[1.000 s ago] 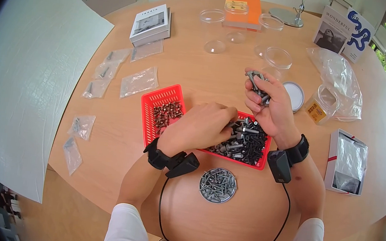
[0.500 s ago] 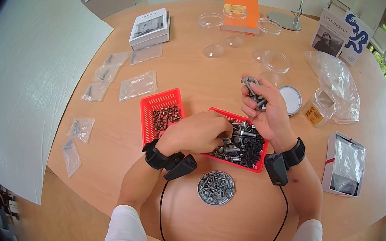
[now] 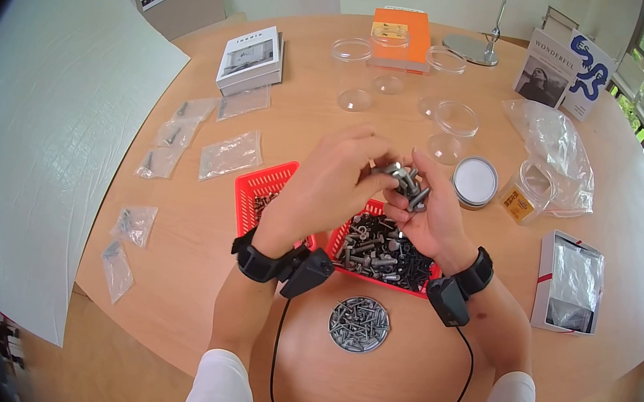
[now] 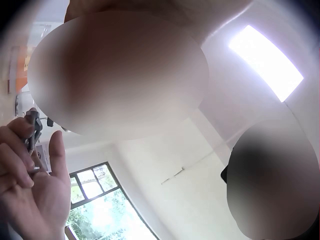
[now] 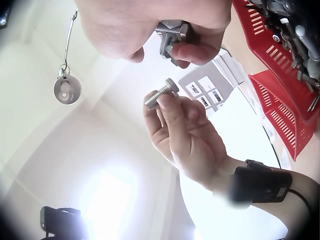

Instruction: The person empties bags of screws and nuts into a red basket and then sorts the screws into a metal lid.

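My left hand (image 3: 328, 181) is raised over the red baskets, and the right wrist view shows its thumb and fingers pinching a silver hex bolt (image 5: 161, 95). Close beside it, my right hand (image 3: 435, 216) grips a bunch of bolts (image 3: 414, 193) in curled fingers. In the right wrist view the left hand's bolt stands a little apart from that bunch. Below both hands is the right red basket (image 3: 353, 273), holding silver bolts and black screws (image 3: 410, 271). My left forearm and hand partly hide the left red basket (image 3: 270, 175), where copper-coloured screws (image 3: 261, 203) show.
Nearer my body lies a round dish of small screws (image 3: 358, 325). Clear plastic bags (image 3: 230, 155) lie at left. Behind the hands are clear jars (image 3: 454, 121), a round white lid (image 3: 475, 180) and an orange box (image 3: 402, 37). An opened box (image 3: 570, 282) sits at right.
My left hand has risen out of the right basket with a bolt and come up beside the right hand. The right hand, still gripping its bunch, has moved slightly down in the view.
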{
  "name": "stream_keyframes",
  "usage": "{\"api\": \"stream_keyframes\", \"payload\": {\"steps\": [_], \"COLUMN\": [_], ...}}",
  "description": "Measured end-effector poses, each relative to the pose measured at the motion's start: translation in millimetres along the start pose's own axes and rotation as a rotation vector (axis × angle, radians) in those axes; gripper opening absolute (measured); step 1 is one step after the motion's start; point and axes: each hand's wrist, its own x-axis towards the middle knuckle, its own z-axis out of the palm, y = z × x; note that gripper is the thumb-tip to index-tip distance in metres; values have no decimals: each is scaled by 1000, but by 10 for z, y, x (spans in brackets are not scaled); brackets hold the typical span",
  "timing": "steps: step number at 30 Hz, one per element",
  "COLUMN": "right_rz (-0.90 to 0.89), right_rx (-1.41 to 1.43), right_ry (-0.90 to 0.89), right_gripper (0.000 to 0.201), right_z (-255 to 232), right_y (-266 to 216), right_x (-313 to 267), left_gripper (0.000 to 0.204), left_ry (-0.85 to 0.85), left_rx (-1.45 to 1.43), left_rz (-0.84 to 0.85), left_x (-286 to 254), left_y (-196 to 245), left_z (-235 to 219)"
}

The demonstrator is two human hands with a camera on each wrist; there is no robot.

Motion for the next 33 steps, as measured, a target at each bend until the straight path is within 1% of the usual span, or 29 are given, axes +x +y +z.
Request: {"api": "stream_keyframes", "payload": {"steps": [2, 3, 6, 9, 12, 15, 18, 19, 21, 22, 24, 27, 30, 33], "right_rz": [34, 42, 42, 23, 38, 23, -20, -21, -65, -87, -119, -149, -160, -150], "right_rx": [-2, -6, -30, -59, -38, -26, -99, -49, -94, -115, -108, -111, -119, -120], "right_ry": [-19, 7, 19, 29, 50, 32, 29, 85, 141, 168, 150, 144, 142, 143], "right_gripper": [33, 32, 33, 34, 35, 30, 23, 20, 21, 21, 22, 23, 23, 25], "right_z": [-17, 2, -25, 59, 34, 10, 8, 24, 55, 53, 3, -37, -51, -58], "right_y": [44, 76, 127, 102, 109, 107, 44, 25, -46, -74, -125, -198, -223, -200], "right_x": [2, 0, 10, -27, -25, -16, -19, -22, -30, -25, 0, 15, 19, 27], "left_gripper": [16, 16, 21, 20, 22, 22, 22, 21, 21, 19, 18, 21, 25, 21], "left_ry": [-19, -19, 10, 30, -23, 75, 136, 139, 142, 26, -205, -576, -659, -714], "left_rx": [71, 71, 147, 68, 56, 93, 122, 128, 144, 190, 281, 370, 501, 453], "left_rz": [45, 21, 134, 51, -71, 44, 58, 61, 71, 68, 62, -89, -174, -201], "left_x": [8, 6, 1, 21, 19, 21, -4, -17, -47, -74, -142, -248, -270, -230], "left_y": [-38, -62, -152, -72, 11, -74, -33, -20, -3, -17, -72, -152, -273, -246], "left_z": [107, 157, 245, 237, 204, 268, 206, 182, 129, 118, 131, 271, 411, 381]}}
